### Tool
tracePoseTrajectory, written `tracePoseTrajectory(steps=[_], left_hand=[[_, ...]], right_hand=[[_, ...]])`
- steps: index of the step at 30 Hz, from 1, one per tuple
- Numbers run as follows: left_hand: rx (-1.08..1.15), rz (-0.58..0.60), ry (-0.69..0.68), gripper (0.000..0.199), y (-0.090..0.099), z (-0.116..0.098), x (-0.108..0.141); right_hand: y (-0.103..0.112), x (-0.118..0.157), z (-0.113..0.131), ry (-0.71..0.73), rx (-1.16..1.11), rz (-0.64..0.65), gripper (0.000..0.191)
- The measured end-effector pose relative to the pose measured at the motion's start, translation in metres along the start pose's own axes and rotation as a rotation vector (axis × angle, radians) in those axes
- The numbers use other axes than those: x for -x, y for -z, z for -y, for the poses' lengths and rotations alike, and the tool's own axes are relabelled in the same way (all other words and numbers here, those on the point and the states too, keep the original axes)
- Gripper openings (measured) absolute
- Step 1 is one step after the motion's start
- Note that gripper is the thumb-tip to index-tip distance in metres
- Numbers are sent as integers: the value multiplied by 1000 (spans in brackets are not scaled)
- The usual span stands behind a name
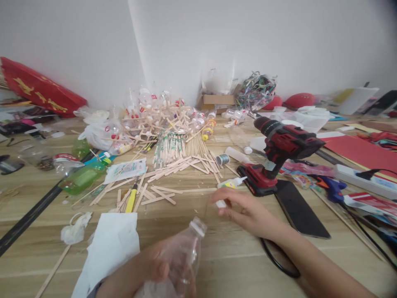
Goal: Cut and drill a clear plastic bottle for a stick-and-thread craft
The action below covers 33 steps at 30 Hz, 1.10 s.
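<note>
A clear plastic bottle [186,252] is tilted in the lower middle, its uncapped neck pointing up and to the right. My left hand [155,260] is wrapped round its body. Just right of the bottle's mouth, my right hand [245,209] has its thumb and fingers curled about a small white piece [221,203], too blurred to name exactly. Beyond the right fingertips lies a small glue bottle [232,182] with a pointed nozzle. White paper [113,236] lies beside my left forearm.
A red and black cordless drill [279,149] stands at right, next to a dark phone [300,209]. Wooden craft sticks [182,165] lie scattered in the middle, with a yellow cutter knife [132,198]. A green bottle [83,178] lies left; a blue glue gun [333,188] right.
</note>
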<state>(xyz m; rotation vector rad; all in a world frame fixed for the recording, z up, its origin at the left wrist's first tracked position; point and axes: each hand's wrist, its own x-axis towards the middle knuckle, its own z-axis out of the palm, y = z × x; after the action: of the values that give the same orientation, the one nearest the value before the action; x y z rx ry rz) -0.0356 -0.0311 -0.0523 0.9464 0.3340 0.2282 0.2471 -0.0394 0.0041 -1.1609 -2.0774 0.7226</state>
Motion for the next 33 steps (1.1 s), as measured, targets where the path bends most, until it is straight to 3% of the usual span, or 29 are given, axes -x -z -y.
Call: tracePoseTrajectory(steps=[2, 5, 8, 9, 10, 12, 15, 20, 24, 33], left_hand=[[65, -36, -14, 77, 10, 5, -4], [163, 28, 6, 77, 22, 10, -12], [213, 28, -51, 75, 16, 1, -7], [201, -11, -65, 74, 10, -5, -2], [209, -154, -91, 70, 4, -11, 3], [231, -332, -161, 59, -6, -24, 11], [225, -459, -282, 52, -8, -37, 15], [298, -532, -357, 58, 7, -44, 16], [299, -582, -387, 56, 8, -47, 16], [169, -719, -409, 45, 3, -45, 13]], right_hand=[[1, 3, -4, -87, 222, 58, 21], [-5, 7, -10, -99, 505, 175, 20], [-14, 10, -19, -86, 639, 199, 18], [-15, 11, -23, -89, 651, 187, 21], [-16, 13, -26, -91, 653, 174, 25], [-14, 17, -30, -85, 651, 146, 33], [-4, 27, -32, -78, 635, 108, 36], [17, 62, -35, -267, 630, 111, 34], [25, 91, -36, -451, 536, 145, 27], [18, 111, -40, -402, 498, 27, 22]])
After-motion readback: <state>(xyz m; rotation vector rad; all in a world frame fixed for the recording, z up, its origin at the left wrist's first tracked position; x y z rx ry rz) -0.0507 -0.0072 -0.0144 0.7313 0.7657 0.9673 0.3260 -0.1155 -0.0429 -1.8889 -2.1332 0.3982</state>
